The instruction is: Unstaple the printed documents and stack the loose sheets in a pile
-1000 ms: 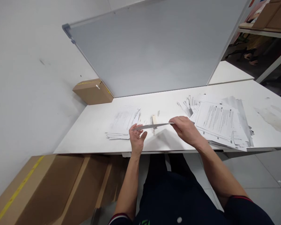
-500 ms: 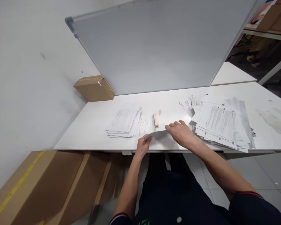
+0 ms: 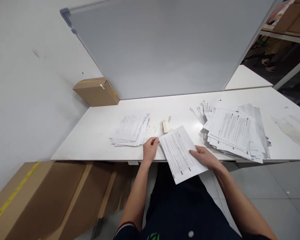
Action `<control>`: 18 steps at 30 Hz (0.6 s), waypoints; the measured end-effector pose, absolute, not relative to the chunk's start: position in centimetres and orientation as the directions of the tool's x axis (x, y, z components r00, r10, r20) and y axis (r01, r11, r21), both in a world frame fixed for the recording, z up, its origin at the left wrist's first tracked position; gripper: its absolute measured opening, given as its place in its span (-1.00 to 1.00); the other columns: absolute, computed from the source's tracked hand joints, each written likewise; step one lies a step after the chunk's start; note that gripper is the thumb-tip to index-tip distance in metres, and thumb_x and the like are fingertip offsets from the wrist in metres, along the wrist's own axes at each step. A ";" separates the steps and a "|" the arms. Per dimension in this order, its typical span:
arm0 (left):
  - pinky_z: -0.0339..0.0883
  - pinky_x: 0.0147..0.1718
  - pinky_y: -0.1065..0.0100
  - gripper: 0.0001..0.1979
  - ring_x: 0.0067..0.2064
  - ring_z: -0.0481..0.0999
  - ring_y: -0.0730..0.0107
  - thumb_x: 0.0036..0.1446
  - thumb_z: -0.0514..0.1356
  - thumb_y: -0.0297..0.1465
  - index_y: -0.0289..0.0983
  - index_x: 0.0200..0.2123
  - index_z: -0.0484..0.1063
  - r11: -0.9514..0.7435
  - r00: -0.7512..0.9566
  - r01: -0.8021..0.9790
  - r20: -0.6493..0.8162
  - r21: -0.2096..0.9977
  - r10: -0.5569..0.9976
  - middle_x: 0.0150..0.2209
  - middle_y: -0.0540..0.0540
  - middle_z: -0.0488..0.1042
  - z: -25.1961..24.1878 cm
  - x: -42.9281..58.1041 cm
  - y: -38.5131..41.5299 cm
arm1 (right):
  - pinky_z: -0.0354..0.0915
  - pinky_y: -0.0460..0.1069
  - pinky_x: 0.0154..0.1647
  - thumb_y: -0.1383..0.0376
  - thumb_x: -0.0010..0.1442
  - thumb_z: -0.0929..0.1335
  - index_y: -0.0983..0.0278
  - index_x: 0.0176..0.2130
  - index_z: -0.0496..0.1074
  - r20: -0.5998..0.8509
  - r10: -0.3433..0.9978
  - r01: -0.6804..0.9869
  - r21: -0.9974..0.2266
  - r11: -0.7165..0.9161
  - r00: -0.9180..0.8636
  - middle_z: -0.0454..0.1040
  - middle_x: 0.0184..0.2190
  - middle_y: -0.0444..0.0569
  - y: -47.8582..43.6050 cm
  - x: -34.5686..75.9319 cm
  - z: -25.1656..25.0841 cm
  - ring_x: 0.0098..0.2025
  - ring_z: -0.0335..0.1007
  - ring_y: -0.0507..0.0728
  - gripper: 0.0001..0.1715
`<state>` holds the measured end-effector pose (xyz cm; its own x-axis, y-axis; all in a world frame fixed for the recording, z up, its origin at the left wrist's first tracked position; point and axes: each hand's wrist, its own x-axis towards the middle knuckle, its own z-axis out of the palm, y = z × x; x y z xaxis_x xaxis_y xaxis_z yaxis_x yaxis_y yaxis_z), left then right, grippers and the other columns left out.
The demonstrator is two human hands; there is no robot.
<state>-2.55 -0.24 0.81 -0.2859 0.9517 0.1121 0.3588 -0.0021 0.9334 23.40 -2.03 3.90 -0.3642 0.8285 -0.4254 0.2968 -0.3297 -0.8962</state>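
Right fingers (image 3: pixel 195 154) hold printed sheet (image 3: pixel 178 155) overhanging desk edge (image 3: pixel 100 160), between stacks (image 3: pixel 130 128).

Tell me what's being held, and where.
The right hand holds printed paper by its right edge; the left hand is at its upper-left corner, grip unclear.

From my feed, I'm seeing bright light washing the white desk (image 3: pixel 90 140), glare glinting right of centre, shadow darkening the near-left boxes (image 3: pixel 45 196), wide-angle distortion stretching the edges.

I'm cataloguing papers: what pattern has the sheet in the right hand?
The sheet is white with rows of dark print, clearest in the head view.
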 end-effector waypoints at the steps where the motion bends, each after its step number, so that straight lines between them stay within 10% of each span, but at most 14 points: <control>1: 0.30 -0.32 0.36 -0.77 -0.36 0.45 0.40 0.02 0.12 -0.26 -0.28 -0.35 0.46 -0.016 -0.281 0.402 0.140 0.916 0.949 -0.42 -0.07 0.49 0.4 -2.3 0.1 | 0.33 0.00 -0.42 0.11 0.09 0.25 0.31 -0.24 0.36 -0.455 0.818 0.232 -0.889 -0.395 -0.351 0.51 -0.38 0.00 -2.4 23.4 3.1 -0.38 0.45 0.16 -0.66; 18: 0.25 -0.33 0.36 -0.51 -0.20 0.32 0.33 0.11 -0.10 -0.53 -0.04 0.08 0.20 -0.197 0.022 0.802 0.301 0.565 0.953 -0.20 -0.09 0.29 -1.6 -1.0 2.0 | 0.36 0.00 -0.41 0.15 0.06 0.30 0.30 -0.22 0.38 -0.505 0.824 0.078 -0.861 -0.503 -0.257 0.53 -0.35 0.02 -2.4 22.7 1.8 -0.37 0.47 0.17 -0.67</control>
